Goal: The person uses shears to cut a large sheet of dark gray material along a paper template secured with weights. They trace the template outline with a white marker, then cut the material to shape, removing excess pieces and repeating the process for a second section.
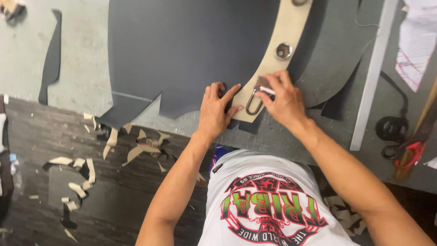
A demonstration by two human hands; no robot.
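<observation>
A large dark grey sheet (191, 50) lies on the worktable (82, 68). On top of it rests a curved tan wooden template (291, 23) with a round metal fitting (283, 51) and a metal loop handle (254, 105) at its near end. My left hand (217, 109) presses flat on the sheet right beside the template's lower edge. My right hand (283, 98) sits on the template's near end and pinches a small white marking tool (266, 90) against its edge.
A long grey metal ruler (371, 73) lies to the right, with red-handled scissors (407, 152) and a black cable beyond it. A dark offcut strip (52, 54) lies at the left. Several tan and dark scraps (136, 146) litter the wooden floor.
</observation>
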